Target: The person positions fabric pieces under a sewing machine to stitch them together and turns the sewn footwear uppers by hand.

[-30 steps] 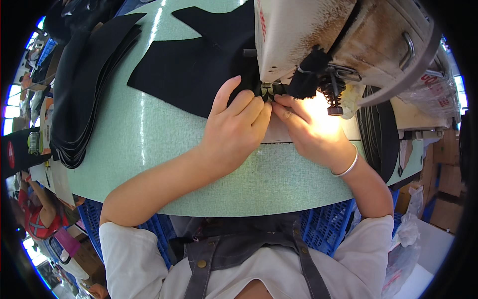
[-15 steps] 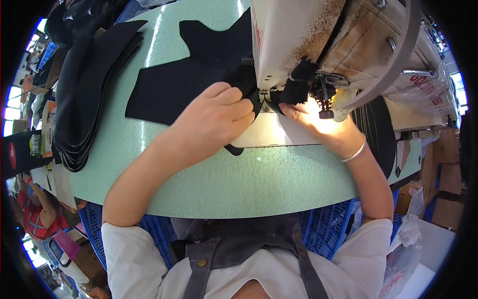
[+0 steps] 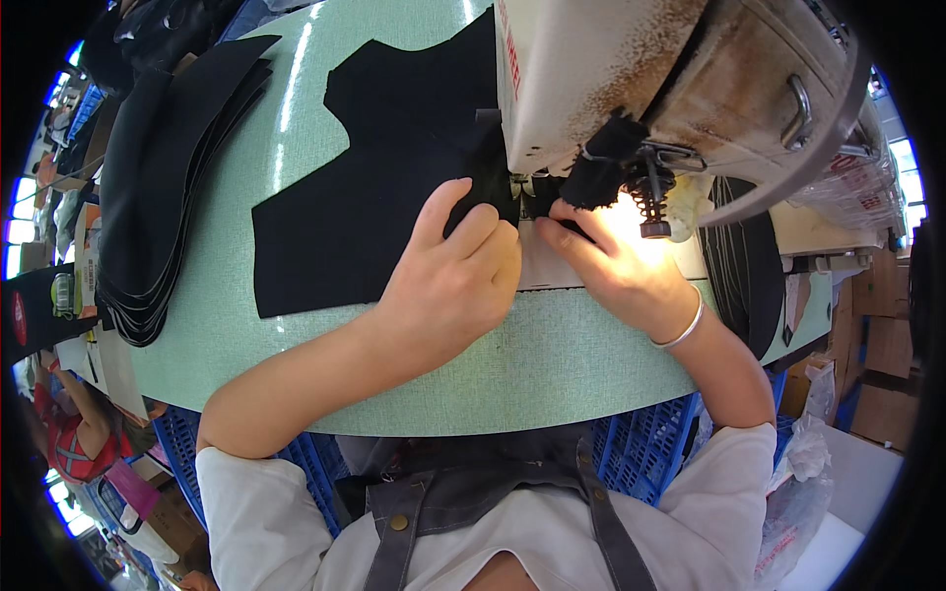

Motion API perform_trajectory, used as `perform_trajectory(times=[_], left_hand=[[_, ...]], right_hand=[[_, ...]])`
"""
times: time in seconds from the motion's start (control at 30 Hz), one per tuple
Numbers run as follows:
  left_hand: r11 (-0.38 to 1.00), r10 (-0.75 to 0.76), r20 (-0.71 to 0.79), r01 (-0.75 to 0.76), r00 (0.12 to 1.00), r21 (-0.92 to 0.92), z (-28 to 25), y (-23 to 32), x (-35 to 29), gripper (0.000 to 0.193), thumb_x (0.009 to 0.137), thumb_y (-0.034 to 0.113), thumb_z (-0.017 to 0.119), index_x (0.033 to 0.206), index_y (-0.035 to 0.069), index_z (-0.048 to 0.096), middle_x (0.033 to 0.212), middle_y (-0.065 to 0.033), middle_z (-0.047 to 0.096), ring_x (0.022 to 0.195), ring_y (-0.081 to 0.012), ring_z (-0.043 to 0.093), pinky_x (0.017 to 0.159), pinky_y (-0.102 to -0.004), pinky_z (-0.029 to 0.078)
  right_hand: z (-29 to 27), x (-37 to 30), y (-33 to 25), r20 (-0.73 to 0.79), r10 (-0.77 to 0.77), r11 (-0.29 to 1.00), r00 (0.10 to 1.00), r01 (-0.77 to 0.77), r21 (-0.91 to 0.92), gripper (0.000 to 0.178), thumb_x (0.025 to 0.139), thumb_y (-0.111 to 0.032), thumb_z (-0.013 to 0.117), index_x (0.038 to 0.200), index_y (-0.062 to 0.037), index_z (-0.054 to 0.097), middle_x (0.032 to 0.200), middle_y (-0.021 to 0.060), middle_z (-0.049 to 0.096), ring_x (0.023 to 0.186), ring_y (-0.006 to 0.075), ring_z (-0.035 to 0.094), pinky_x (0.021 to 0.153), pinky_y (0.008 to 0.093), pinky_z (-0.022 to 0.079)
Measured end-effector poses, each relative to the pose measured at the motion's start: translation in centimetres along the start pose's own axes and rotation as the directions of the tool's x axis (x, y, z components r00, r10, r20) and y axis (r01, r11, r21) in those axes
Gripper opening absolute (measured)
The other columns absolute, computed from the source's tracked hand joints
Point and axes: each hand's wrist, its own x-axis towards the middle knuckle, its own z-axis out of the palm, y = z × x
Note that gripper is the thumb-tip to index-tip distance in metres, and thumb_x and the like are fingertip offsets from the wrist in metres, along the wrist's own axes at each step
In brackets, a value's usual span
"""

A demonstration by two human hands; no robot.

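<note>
A large black fabric piece [image 3: 374, 167] with a curved cut-out lies under the needle area of an industrial sewing machine [image 3: 581, 69]. My left hand [image 3: 455, 266] rests over its near right part, fingers curled down on the fabric; their tips are hidden. Just right of the presser foot [image 3: 522, 185], my right hand [image 3: 631, 266] pinches a narrow dark edge of the fabric between thumb and fingers. A bright lamp washes out part of this hand. The pale metal bed plate [image 3: 552, 266] shows between my hands.
A stack of black curved pieces [image 3: 148, 197] lies on the green table [image 3: 414, 394] at the left. More dark pieces [image 3: 744, 266] lie right of the machine. Blue crates [image 3: 641, 443] stand below the table's near edge. A person in red [image 3: 84, 433] is at far left.
The fabric has turned and shifted, its left part swinging toward me. My left hand has moved nearer to me, its index finger lifting a little. My right hand has drawn slightly left and nearer.
</note>
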Motion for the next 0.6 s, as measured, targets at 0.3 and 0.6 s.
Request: perform_trajectory(times=[0.3,0.6], left_hand=[[0.998,0.002,-0.059,0.002,0.998,0.063,0.9,0.7,-0.1,0.020,0.069,0.003,0.066,0.088,-0.003,0.066,0.088,-0.0068,0.057,0.081,-0.0194,0.057,0.092,-0.0414,0.045],[0.996,-0.041,-0.073,0.035,0.997,-0.085,1.3,-0.3,0.4,0.019,0.068,0.003,0.064,0.086,-0.003,0.065,0.090,-0.0099,0.059,0.078,-0.0229,0.058,0.078,-0.0354,0.048]], right_hand=[[-0.1,0.0,-0.7,-0.009,0.023,0.997,1.000,-0.023,0.071,0.033,0.075,-0.004,0.065,0.108,-0.0056,0.069,0.108,0.0042,0.065,0.090,0.0198,0.066,0.072,0.0296,0.055],[0.5,0.3,-0.3,0.003,0.032,0.991,0.999,-0.032,0.126,0.031,0.077,-0.003,0.065,0.108,-0.0026,0.068,0.107,0.0054,0.064,0.089,0.0215,0.066,0.073,0.0306,0.054]])
